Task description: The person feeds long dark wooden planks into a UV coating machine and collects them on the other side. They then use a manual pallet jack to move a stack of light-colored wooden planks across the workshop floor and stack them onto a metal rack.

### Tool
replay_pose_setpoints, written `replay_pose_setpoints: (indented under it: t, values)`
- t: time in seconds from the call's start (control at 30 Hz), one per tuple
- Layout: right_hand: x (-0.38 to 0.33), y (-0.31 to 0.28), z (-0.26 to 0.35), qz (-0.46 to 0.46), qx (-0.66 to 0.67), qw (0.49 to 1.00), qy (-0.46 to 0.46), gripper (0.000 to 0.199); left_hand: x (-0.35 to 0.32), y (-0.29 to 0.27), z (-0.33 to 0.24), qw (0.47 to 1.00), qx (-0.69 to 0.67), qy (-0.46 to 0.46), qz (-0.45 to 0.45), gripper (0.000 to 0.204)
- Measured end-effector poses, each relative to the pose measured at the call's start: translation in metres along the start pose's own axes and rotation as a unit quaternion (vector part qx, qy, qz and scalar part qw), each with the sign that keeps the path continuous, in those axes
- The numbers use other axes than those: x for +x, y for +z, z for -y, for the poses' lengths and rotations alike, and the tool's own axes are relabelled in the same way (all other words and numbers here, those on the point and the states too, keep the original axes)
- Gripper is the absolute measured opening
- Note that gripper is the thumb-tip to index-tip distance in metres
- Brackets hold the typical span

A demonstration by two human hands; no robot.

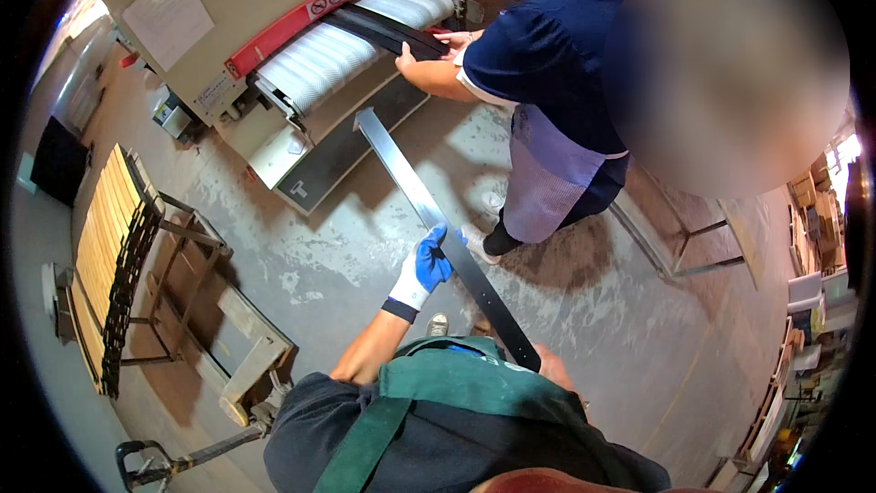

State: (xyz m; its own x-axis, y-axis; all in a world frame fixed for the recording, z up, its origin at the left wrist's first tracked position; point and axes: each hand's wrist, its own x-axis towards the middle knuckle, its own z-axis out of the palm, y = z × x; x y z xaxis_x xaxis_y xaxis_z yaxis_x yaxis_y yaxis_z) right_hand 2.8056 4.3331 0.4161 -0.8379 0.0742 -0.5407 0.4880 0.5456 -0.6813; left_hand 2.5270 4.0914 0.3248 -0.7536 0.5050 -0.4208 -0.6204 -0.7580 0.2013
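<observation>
At the far left, pale slats with dark edges [99,246] are carried by a metal rack [190,232], and below them a long handle [210,449] is slanted across the floor, where a foot could be caught if a backward step were taken unseen. Farther right, a machine's white belt [319,68] is spanned by a red guard bar [306,20]; fingers could be pinched there if hands were brought too near while the belt ran. Dark strips [388,34] are laid over that belt and held at their near end by a co-worker's hands [407,58]. In the middle, a long dark metal strip [477,285] is held aslant before the body, its far end apart from the belt. It is gripped near its middle by the gloved left hand [427,267], thumb over the edge. Its near end is met by the right hand [554,368], largely hidden, so whether that grip is closed cannot be told. Should the strip be swung rightward, the co-worker's apron [547,169] could be struck, since little room is left between; a slip could be caused by the smooth face.
</observation>
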Motion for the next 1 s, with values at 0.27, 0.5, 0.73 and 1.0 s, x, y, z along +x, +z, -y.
replay_pose_setpoints:
  t: [0.27,0.5,0.73,1.0]
  values:
    - [0.022,-0.039,-0.01,-0.007,-0.003,1.0,0.007,0.069,0.027,0.015,0.016,1.0,-0.005,0.008,0.029,0.031]
    - [0.047,-0.084,-0.034,0.028,0.083,0.996,-0.003,0.068,0.064,0.041,0.038,0.999,0.007,0.016,0.03,0.033]
    - [0.075,-0.117,-0.039,0.044,0.065,0.994,-0.075,0.066,0.109,0.051,0.042,0.996,0.091,0.019,0.009,0.03]
    - [0.131,-0.139,0.029,0.136,0.185,0.961,-0.15,0.048,0.123,0.126,-0.007,0.95,0.28,0.094,-0.101,0.025]
